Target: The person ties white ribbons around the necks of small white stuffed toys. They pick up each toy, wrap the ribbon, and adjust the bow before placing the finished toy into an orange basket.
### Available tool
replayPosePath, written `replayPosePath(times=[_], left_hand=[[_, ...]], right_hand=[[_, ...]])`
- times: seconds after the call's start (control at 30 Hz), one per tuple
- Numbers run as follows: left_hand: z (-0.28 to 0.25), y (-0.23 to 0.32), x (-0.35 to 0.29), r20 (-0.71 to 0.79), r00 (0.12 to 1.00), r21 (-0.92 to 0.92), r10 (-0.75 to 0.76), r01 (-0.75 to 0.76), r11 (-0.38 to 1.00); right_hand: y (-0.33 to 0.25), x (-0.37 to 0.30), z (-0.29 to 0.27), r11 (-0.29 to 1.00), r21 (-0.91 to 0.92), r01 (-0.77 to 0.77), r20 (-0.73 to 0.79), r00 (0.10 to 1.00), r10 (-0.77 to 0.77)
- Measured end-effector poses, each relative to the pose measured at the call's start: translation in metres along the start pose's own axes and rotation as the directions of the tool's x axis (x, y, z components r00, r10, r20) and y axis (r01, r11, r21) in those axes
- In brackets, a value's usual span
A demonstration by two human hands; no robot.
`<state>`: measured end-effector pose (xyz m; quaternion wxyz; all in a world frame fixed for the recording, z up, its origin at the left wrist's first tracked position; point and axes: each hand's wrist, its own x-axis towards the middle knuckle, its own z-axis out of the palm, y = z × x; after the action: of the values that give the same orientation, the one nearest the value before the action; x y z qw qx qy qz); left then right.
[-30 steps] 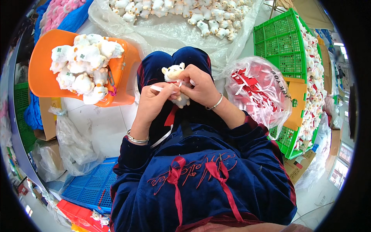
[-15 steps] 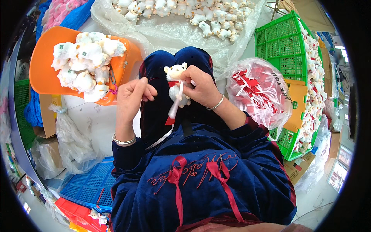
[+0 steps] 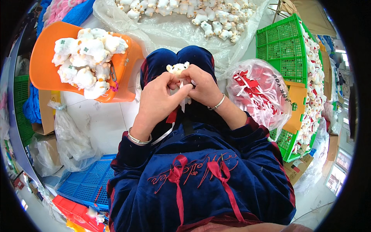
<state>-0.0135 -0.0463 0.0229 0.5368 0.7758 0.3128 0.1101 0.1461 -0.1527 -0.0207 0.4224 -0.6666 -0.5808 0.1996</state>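
Note:
A small cream plush animal (image 3: 177,68) rests upright on my lap between my knees, its head showing above my fingers. My left hand (image 3: 160,100) is closed at the toy's neck, fingertips pinching by the ribbon there. From the other side my right hand (image 3: 204,87) is closed on the toy's neck, its thumb near my left thumb. A white ribbon (image 3: 183,101) hangs down between the two hands. Below them a red ribbon piece (image 3: 171,116) with a white strip (image 3: 164,133) lies against my lap. My fingers hide most of the toy's body.
An orange chair (image 3: 44,58) at the left bears a pile of white plush toys (image 3: 83,50). More plush toys (image 3: 216,17) lie on plastic sheeting (image 3: 158,33) ahead. At right are a clear bag of red-and-white ribbons (image 3: 257,92) and a green crate (image 3: 280,42). Blue crates (image 3: 83,181) stand lower left.
My left hand has moved right and inward from beside the toy to its neck, meeting my right hand, which has stayed about where it was. The toy's body is now largely covered.

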Motion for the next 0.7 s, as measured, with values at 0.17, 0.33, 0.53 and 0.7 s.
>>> replayPosePath(times=[0.17, 0.33, 0.53, 0.7], left_hand=[[-0.006, -0.016, 0.011, 0.056, 0.998, 0.184, -0.01, 0.0, 0.983], [-0.012, -0.043, 0.022, 0.198, 0.976, -0.114, -0.092, 0.116, 0.987], [-0.012, -0.049, 0.024, 0.277, 0.943, -0.43, -0.182, 0.291, 0.855], [-0.009, -0.045, 0.022, 0.376, 0.92, -0.593, -0.109, 0.33, 0.735]], right_hand=[[-0.002, 0.003, 0.001, 1.0, -0.017, 0.026, -0.003, 1.0, -0.026], [-0.002, 0.001, 0.001, 1.0, -0.017, 0.02, -0.013, 1.0, -0.02], [-0.001, 0.002, -0.002, 0.997, 0.018, 0.074, -0.01, 0.997, -0.074], [-0.007, 0.003, 0.0, 0.999, 0.026, 0.046, -0.03, 0.999, -0.045]])
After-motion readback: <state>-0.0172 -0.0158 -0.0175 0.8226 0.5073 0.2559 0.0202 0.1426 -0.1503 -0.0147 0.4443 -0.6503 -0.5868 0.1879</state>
